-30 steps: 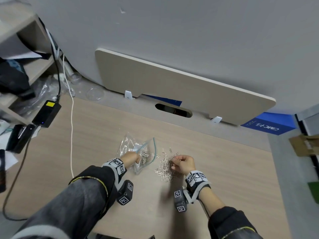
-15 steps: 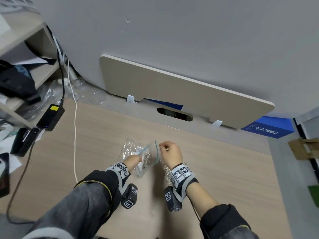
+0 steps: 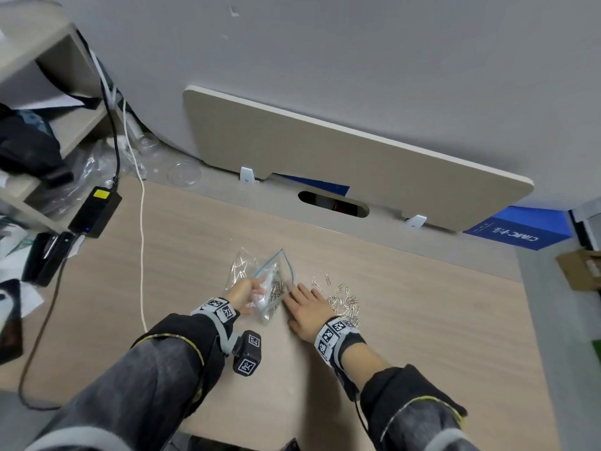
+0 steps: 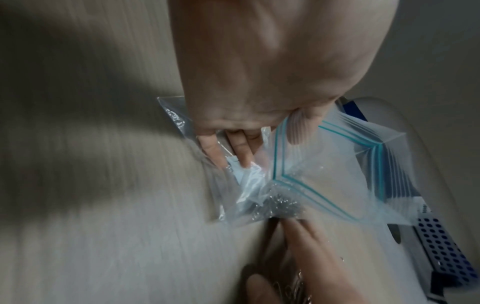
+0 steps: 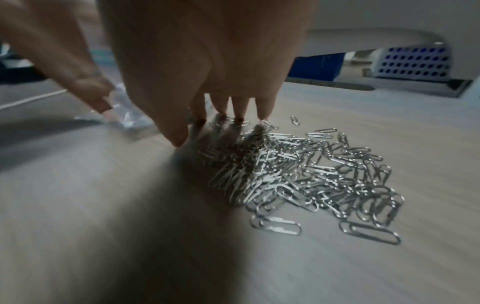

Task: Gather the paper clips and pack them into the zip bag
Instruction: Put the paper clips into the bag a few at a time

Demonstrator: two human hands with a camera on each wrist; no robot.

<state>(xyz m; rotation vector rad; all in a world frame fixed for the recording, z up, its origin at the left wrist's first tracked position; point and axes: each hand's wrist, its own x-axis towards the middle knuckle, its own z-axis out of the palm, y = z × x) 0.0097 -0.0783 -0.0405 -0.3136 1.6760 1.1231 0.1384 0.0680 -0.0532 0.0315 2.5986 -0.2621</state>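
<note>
Right hand (image 3: 308, 310) now down from zip bag (image 3: 272, 281) onto paper clips (image 3: 345, 304).

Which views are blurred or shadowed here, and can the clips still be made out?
Head view: sharp, wide-angle bending, evenly lit. Left wrist view: motion-smeared desk, zip bag streaked, left hand sharper. Right wrist view: right hand blurred, casting a broad shadow; paper clips crisp on the lit side.

Left wrist view was motion-smeared; I couldn't count the paper clips (image 4: 279, 206) inside the zip bag (image 4: 324, 174). My right hand (image 4: 306, 265) was cut off at the frame bottom there. Right wrist view blurred the bag at left.
</note>
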